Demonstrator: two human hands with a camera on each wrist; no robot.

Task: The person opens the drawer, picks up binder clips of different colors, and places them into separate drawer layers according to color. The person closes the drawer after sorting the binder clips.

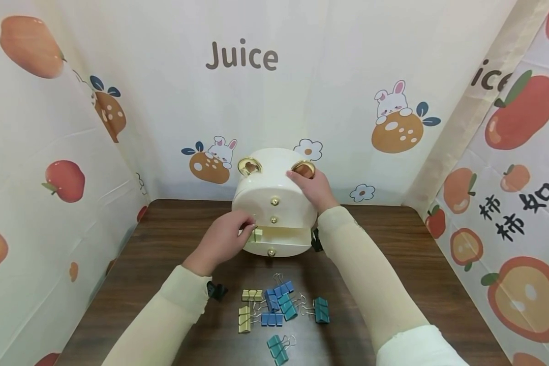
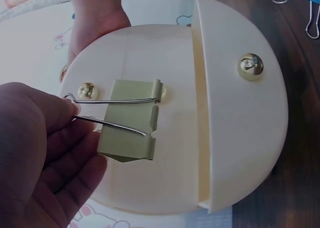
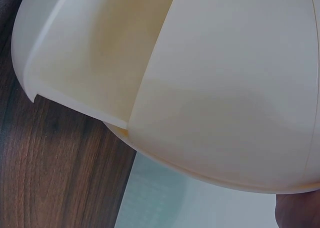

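Note:
A white round-fronted drawer box point(image 1: 276, 175) with gold ear-shaped rings and gold knobs stands at the back of the table. Its bottom drawer point(image 1: 279, 251) is pulled out; the part of its inside seen in the right wrist view is bare. My left hand point(image 1: 224, 235) pinches the wire handles of a pale yellow-green binder clip point(image 2: 127, 120) between thumb and fingers, just in front of the box and above the drawer. My right hand point(image 1: 317, 190) holds the box's upper right by the gold ring point(image 1: 304, 167), thumb in front; its other fingers are mostly hidden.
On the dark wood table point(image 1: 174, 325) before the box lie several binder clips: yellow ones point(image 1: 244, 319), blue ones point(image 1: 272, 319) and teal ones point(image 1: 322, 310). A printed curtain point(image 1: 329, 101) hangs close behind the box and along both sides.

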